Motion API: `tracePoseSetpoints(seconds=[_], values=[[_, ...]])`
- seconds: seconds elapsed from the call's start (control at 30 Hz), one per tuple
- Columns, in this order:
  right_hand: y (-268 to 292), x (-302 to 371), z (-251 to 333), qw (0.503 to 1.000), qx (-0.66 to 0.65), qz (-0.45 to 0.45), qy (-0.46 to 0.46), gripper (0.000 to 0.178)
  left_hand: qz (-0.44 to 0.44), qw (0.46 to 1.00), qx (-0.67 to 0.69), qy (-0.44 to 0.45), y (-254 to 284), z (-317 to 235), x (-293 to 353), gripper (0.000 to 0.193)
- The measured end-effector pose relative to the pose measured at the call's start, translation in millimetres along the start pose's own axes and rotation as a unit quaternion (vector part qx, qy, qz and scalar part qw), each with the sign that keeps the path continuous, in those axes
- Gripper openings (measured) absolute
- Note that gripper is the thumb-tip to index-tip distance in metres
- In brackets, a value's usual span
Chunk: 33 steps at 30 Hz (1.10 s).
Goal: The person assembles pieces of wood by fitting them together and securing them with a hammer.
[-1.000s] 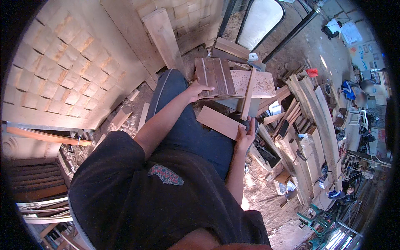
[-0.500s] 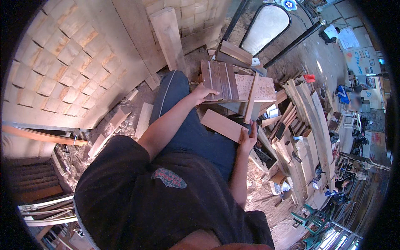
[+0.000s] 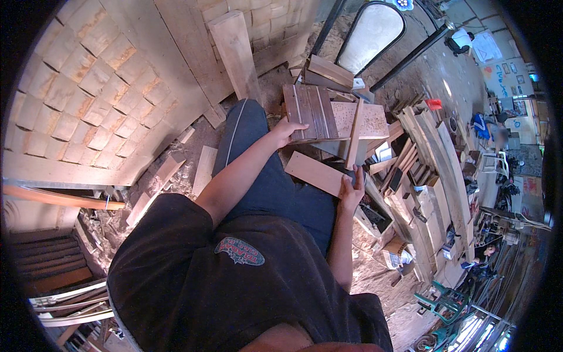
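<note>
My left hand [image 3: 287, 131] grips the near left edge of a dark brown slatted wood panel [image 3: 311, 112] with pale stripes, its thumb lying on top. The panel lies over a light wooden block [image 3: 372, 122] with a speckled face. My right hand [image 3: 351, 192] is closed at the near end of a thin wooden strip [image 3: 355, 132], which slants across the speckled block beside the panel. Part of its grip is hidden. A flat light board [image 3: 315, 174] lies over my lap, its right end beside my right hand.
A large wood panel [image 3: 88, 105] with a woven block pattern leans at the left, with an upright plank [image 3: 233, 53] beside it. Long timbers [image 3: 443, 170] and offcuts pile up at the right. A frame with a pale inset [image 3: 372, 38] stands beyond. A green chair [image 3: 440, 302] is at lower right.
The view has shifted slightly. Both hands keep nearly the same places on the panel and the strip, with the right fingers moving a little at the strip's near end.
</note>
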State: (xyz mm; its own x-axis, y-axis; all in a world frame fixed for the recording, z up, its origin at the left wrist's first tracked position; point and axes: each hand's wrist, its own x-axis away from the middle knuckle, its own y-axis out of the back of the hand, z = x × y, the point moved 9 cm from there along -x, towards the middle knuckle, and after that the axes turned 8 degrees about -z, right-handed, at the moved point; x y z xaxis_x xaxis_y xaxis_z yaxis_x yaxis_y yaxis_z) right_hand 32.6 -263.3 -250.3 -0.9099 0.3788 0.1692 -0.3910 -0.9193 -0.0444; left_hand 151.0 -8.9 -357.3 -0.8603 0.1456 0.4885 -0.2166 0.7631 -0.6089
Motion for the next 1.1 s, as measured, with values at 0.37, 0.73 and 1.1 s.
tracePoseSetpoints(seconds=[0.37, 0.73, 1.1], values=[[8.6, -3.5, -1.0, 0.997, -0.066, -0.016, 0.031, 0.064, -0.040, 0.998, 0.052, -0.021, -3.6, -27.3, 22.9, 0.062], [33.5, -41.8, 2.4, 0.988, -0.124, -0.082, 0.043, 0.061, -0.018, 0.984, 0.065, -0.167, -69.3, -157.2, 165.8, 0.060], [6.9, -192.4, 7.0, 0.988, 0.029, -0.141, 0.060, 0.060, 0.021, 0.968, 0.073, -0.241, -115.8, -205.9, 269.9, 0.062]])
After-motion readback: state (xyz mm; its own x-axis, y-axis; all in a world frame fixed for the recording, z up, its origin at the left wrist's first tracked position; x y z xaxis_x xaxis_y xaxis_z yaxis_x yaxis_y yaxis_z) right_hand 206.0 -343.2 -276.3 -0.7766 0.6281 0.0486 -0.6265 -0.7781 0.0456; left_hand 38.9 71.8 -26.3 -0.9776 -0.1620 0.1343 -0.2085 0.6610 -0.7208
